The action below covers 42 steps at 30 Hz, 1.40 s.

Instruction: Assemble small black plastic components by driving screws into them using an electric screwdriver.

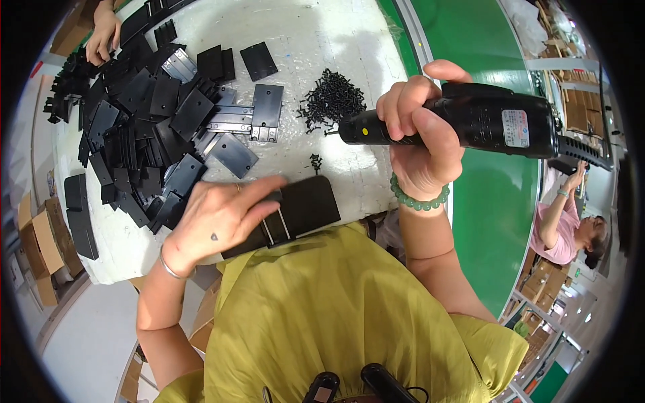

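Observation:
My right hand (424, 131) is wrapped around a black electric screwdriver (494, 121). Its thin bit points left, just below a heap of small black screws (334, 94). At the near edge of the table lies a flat black panel (312, 200) with narrow silvery strips across it. Over its left part, my left hand (216, 218) has its thumb and fingers closed on a small black plate (273, 196), partly hidden by the fingers. A small cluster of screws (315, 161) sits just beyond the panel.
A large pile of black plates (144, 114) covers the table's left side, with metal-railed pieces (232, 119) beside it. Another person's hand (104, 37) is at the far left. Cardboard boxes (44, 235) stand left of the table; a person in pink (561, 228) is far right.

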Motion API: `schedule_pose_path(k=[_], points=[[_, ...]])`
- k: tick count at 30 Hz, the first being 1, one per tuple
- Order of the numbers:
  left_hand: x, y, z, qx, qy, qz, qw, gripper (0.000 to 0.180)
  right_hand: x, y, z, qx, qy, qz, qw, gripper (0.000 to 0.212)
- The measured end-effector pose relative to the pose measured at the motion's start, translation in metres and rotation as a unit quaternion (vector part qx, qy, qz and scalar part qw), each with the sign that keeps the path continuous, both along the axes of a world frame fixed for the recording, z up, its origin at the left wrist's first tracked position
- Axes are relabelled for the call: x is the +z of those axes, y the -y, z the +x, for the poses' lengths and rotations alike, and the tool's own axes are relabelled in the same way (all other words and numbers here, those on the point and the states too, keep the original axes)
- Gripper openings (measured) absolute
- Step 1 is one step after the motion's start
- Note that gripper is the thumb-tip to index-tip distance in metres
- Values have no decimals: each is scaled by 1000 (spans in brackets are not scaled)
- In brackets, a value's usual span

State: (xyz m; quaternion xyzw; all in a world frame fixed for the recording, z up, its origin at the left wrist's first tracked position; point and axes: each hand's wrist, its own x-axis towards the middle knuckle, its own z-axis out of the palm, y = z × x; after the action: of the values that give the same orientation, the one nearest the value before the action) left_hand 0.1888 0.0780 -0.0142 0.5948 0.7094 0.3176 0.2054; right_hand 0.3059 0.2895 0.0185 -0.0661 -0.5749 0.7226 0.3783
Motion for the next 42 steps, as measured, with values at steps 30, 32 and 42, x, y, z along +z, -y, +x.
schedule_pose_path(k=[30,32,42], points=[[4,-44,5,72,25,226,971,14,51,15,15,216,-136,62,965,44],[4,-41,6,74,21,232,970,15,52,18,14,218,-123,59,966,44],[-5,-24,27,67,-24,238,969,17,64,58,18,184,-47,126,974,48]])
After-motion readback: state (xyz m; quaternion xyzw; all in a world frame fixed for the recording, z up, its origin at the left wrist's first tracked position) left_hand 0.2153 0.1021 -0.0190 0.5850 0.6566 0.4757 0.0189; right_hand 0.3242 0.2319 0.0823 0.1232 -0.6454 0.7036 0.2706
